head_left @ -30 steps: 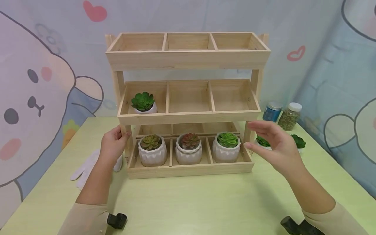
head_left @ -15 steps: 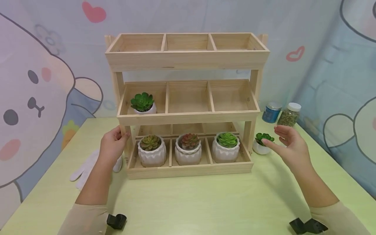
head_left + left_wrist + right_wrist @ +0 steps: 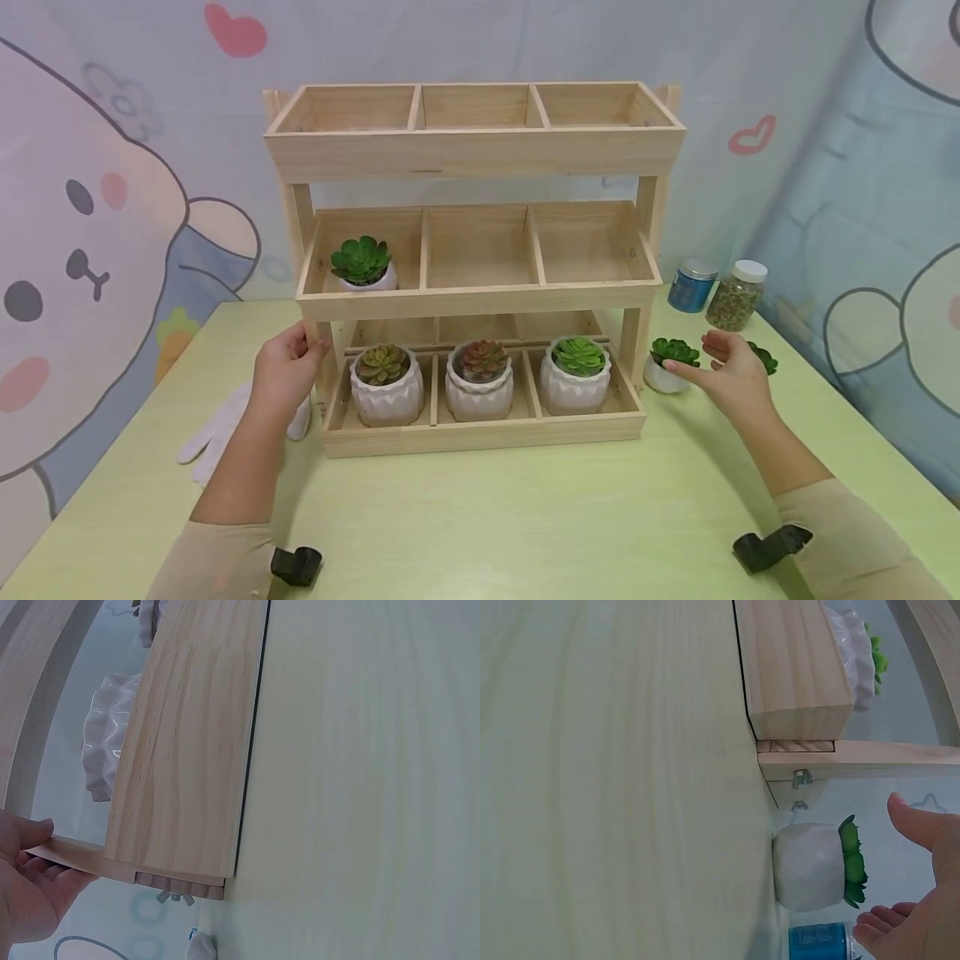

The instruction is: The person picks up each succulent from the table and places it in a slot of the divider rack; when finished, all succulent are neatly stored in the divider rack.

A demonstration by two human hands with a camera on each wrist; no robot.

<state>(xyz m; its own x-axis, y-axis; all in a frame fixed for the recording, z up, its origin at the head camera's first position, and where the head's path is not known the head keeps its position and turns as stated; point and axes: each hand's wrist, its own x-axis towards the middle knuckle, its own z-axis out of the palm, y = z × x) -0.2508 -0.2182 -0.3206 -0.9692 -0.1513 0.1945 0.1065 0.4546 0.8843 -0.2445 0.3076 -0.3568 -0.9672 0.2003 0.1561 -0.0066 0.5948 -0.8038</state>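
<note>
A three-tier wooden plant stand [image 3: 480, 154] stands on the table. My left hand [image 3: 287, 364] grips its left upright post [image 3: 75, 855], thumb on one side and fingers on the other. On the right, my right hand [image 3: 735, 377] hovers beside a small green succulent in a white pot [image 3: 806, 866], with thumb and fingers apart and nothing between them. A second succulent [image 3: 763, 357] is mostly hidden behind that hand. One dark green succulent [image 3: 362, 260] sits in the middle tier's left compartment. Three ruffled white pots with succulents [image 3: 480, 396] fill the bottom tier's compartments.
Behind the right-hand plants stand a blue jar [image 3: 692, 287] and a white-lidded jar [image 3: 737, 296] of greenish bits. White gloves [image 3: 217, 437] lie on the table beyond the left forearm. A cartoon-printed cloth [image 3: 480, 42] hangs behind the stand.
My right hand has moved away from the stand's right post, rightward and slightly lower, to beside the small potted succulent. The left hand keeps its grip on the left post.
</note>
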